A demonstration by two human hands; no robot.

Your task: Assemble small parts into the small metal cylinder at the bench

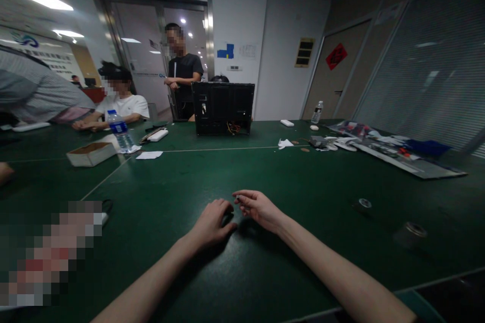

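Observation:
My right hand (257,209) is above the green table (182,181), pinching a small shiny metal piece (238,197) between thumb and fingertips. The piece is too small to identify. Close beside it, my left hand (215,219) rests low at the tabletop with its fingers curved and its thumb apart. Nothing shows between them. Over to the right are two cylindrical metal parts, a smaller ring-like one (364,204) and a larger one (415,230).
Across the table stands a black computer case (223,108) with loose wires. To the left are a water bottle (120,131), an open box (91,154) and white paper (149,155). A cluttered board (417,164) lies at right. Two people are beyond the table; another leans in at left.

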